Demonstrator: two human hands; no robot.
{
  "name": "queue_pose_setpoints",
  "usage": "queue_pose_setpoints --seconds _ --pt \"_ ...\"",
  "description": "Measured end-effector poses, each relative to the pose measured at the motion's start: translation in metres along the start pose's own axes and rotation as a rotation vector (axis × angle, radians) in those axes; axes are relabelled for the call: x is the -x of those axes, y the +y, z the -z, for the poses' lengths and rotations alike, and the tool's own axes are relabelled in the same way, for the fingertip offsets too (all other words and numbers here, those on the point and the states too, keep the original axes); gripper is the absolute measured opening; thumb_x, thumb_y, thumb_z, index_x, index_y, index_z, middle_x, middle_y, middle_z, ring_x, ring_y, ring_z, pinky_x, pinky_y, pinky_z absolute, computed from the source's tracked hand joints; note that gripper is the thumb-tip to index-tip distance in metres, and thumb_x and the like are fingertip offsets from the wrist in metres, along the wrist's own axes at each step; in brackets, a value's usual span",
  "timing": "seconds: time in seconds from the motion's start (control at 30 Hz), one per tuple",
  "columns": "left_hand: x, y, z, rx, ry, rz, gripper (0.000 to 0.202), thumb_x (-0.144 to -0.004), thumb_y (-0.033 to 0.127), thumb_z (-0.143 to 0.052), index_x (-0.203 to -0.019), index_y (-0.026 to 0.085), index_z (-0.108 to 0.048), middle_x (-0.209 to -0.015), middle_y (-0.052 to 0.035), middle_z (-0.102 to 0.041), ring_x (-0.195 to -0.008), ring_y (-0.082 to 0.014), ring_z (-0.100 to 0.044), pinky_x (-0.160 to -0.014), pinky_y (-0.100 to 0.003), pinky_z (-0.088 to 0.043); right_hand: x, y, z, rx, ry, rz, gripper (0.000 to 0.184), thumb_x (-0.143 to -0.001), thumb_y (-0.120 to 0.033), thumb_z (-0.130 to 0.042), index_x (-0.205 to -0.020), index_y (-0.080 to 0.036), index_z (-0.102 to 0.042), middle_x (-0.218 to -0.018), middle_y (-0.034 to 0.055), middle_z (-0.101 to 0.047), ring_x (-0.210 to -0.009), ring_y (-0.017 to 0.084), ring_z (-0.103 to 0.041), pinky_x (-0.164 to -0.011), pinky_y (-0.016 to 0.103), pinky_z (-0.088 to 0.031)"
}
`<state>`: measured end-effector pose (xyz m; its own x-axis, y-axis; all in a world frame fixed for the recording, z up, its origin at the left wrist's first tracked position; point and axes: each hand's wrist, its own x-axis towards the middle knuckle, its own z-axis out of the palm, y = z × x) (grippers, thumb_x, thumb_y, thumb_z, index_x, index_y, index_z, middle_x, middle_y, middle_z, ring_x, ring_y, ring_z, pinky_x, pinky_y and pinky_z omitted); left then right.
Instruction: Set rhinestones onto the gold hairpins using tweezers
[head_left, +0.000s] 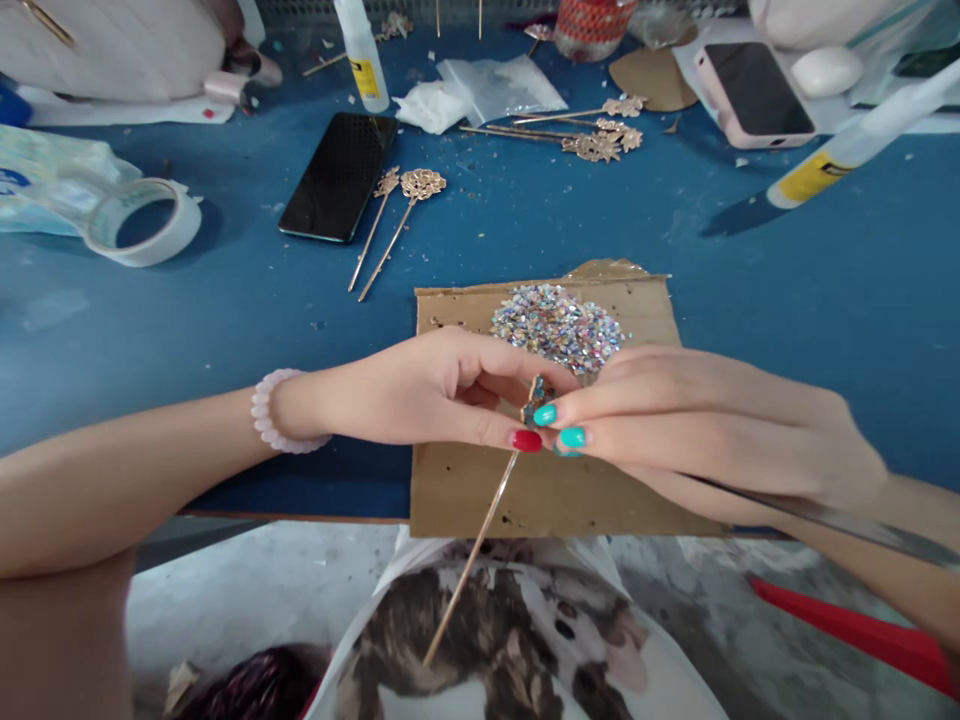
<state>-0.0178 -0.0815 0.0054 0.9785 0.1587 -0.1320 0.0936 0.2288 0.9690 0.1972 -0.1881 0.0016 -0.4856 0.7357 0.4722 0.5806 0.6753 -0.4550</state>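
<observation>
Over the cardboard sheet (465,490), my left hand (435,390) pinches a gold hair stick (480,540) just below its decorated head. The head carries small bluish stones and is partly hidden by fingers; the thin shaft slants down toward my lap. My right hand (720,420) is closed, thumb and fingertips pressed together at the head. A slim dark metal tool (825,515), perhaps tweezers, lies along the underside of my right hand and wrist; its tip is hidden. Just behind the fingers sits a pile of glittering stones (555,322) on the cardboard.
Two gold hair sticks (405,215) lie beside a black phone (337,178); several more hair sticks (592,135) lie farther back. A glue bottle (847,160) stands at right, another bottle (363,60) at the back. A tape roll (142,222) is at left, a pink-cased phone (757,92) back right.
</observation>
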Motion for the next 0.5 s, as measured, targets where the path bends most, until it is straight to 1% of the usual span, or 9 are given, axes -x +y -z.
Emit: queue_pose_setpoints --seconds 0.13,0.23,0.3,0.4,0.43,0.5 --pt "-0.001 0.001 -0.001 -0.006 0.024 0.009 0.039 -0.084 0.006 -0.065 -0.118 0.024 -0.063 -0.105 0.0069 -0.073 -0.098 -0.0043 -0.068 -0.081 -0.007 -0.052 0.011 -0.007 0.005 -0.014 -0.002 -0.01 0.03 -0.093 -0.052 -0.047 -0.089 -0.029 -0.067 -0.104 0.0029 -0.069 -0.104 0.016 -0.066 -0.083 0.022 -0.058" --pt "-0.001 0.002 -0.001 -0.034 0.027 0.015 0.038 -0.084 0.007 -0.065 -0.118 0.022 -0.063 -0.105 0.0054 -0.073 -0.098 -0.005 -0.068 -0.081 -0.007 -0.052 0.018 -0.012 0.011 -0.027 -0.007 -0.015 0.028 -0.092 -0.051 -0.049 -0.089 -0.029 -0.067 -0.105 0.0023 -0.069 -0.106 0.016 -0.065 -0.082 0.022 -0.059" --pt "-0.001 0.002 -0.001 -0.052 0.024 0.019 0.037 -0.084 0.007 -0.065 -0.119 0.021 -0.063 -0.106 0.0046 -0.072 -0.099 -0.0053 -0.067 -0.081 -0.007 -0.052 0.016 -0.012 0.015 -0.035 -0.005 -0.021 0.025 -0.092 -0.049 -0.05 -0.089 -0.03 -0.067 -0.105 0.0018 -0.069 -0.106 0.016 -0.065 -0.082 0.022 -0.059" --pt "-0.001 0.001 -0.001 -0.06 0.023 0.018 0.038 -0.084 0.008 -0.065 -0.119 0.021 -0.062 -0.108 0.0044 -0.071 -0.1 -0.0054 -0.067 -0.082 -0.007 -0.052 0.004 -0.011 0.018 -0.045 -0.006 -0.015 0.018 -0.094 -0.04 -0.051 -0.091 -0.031 -0.066 -0.105 0.0001 -0.07 -0.103 0.015 -0.066 -0.083 0.021 -0.058" --pt "-0.001 0.001 -0.001 -0.059 0.024 0.016 0.038 -0.084 0.008 -0.065 -0.119 0.021 -0.062 -0.109 0.0044 -0.071 -0.101 -0.0054 -0.067 -0.082 -0.007 -0.052 0.0 -0.011 0.019 -0.047 -0.014 -0.001 0.016 -0.095 -0.034 -0.05 -0.093 -0.03 -0.066 -0.105 -0.0001 -0.07 -0.101 0.014 -0.067 -0.085 0.021 -0.058" --pt "-0.001 0.001 -0.001 -0.056 0.023 0.014 0.038 -0.084 0.008 -0.065 -0.119 0.022 -0.062 -0.109 0.0049 -0.071 -0.101 -0.0052 -0.066 -0.083 -0.008 -0.052 -0.008 -0.01 0.019 -0.059 -0.034 0.051 0.017 -0.096 -0.021 -0.048 -0.099 -0.026 -0.064 -0.107 0.002 -0.07 -0.097 0.013 -0.068 -0.09 0.023 -0.056"
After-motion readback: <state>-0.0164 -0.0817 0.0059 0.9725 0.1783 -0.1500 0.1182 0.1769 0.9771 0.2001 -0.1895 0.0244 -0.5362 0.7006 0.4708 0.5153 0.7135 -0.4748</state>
